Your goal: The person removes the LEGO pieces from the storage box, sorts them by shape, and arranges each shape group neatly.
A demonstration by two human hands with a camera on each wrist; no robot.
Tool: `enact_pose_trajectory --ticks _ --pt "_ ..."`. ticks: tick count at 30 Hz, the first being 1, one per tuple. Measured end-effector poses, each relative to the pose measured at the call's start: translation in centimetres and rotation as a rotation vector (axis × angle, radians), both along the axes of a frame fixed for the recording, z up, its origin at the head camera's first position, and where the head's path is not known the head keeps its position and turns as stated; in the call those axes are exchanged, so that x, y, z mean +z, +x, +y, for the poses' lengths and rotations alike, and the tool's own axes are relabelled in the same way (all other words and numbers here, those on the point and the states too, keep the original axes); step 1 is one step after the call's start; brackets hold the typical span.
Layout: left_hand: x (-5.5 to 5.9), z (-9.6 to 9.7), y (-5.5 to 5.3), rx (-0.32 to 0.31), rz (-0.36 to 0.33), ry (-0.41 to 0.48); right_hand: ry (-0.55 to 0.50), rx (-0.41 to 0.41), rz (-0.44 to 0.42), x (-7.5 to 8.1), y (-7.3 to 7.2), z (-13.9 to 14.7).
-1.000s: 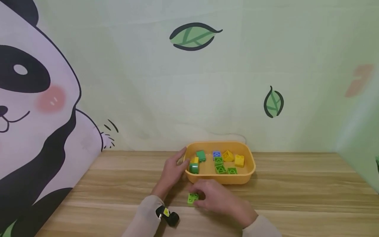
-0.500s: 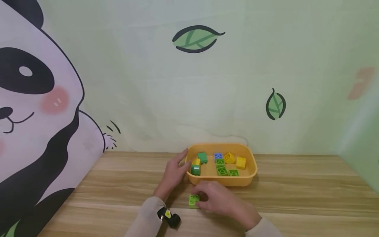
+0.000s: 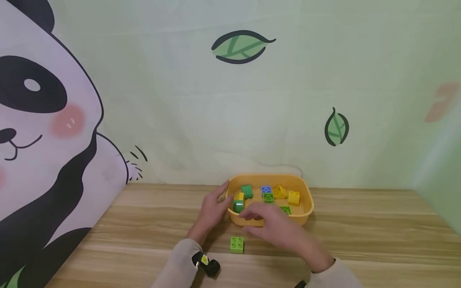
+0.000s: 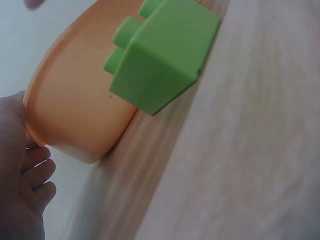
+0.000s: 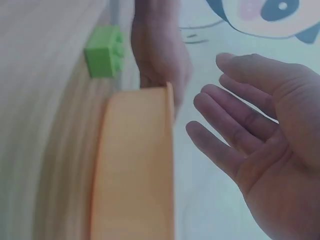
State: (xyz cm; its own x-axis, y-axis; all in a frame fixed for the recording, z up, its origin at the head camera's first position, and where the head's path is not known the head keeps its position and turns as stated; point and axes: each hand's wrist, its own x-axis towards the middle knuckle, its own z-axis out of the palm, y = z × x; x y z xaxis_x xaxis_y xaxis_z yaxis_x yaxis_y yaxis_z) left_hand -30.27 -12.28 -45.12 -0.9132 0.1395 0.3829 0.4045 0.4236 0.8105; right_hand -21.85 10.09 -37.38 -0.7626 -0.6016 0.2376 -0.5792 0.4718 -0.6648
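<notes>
My left hand (image 3: pixel 210 210) holds the left side of a yellow-orange plastic tub (image 3: pixel 297 220), thumb over the rim and fingers along the outer wall. Above the tub's front rim hovers my right hand (image 3: pixel 275 226), nothing in its grasp. The right wrist view shows that hand (image 5: pixel 280 135) with fingers spread and slightly bent. On the table in front of the tub stands a light-green toy building brick (image 3: pixel 237 245), studs up. The left wrist view has this brick (image 4: pixel 162 55) large and near, before the tub wall (image 4: pixel 75 95).
Several bricks lie in the tub, among them a blue brick (image 3: pixel 266 189), a yellow brick (image 3: pixel 293 198) and a dark-green brick (image 3: pixel 247 191). Behind the wooden table (image 3: pixel 360 224) hangs a backdrop (image 3: pixel 180 100) with a panda and leaves. A black device (image 3: pixel 207 264) is strapped to my left wrist.
My right hand has let go of the light-green brick and moved up and away to the tub's front rim. The brick stays on the table. My left hand keeps its place on the tub.
</notes>
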Motion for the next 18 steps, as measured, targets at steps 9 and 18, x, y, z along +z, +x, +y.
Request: enact_pose_trajectory --ticks 9,18 --pt "-0.1 0.1 -0.2 -0.001 -0.017 0.004 -0.073 -0.118 0.137 0.8 -1.3 2.2" --pt "-0.2 0.1 -0.2 -0.005 -0.015 0.016 -0.119 -0.171 0.104 1.0 -2.5 4.0"
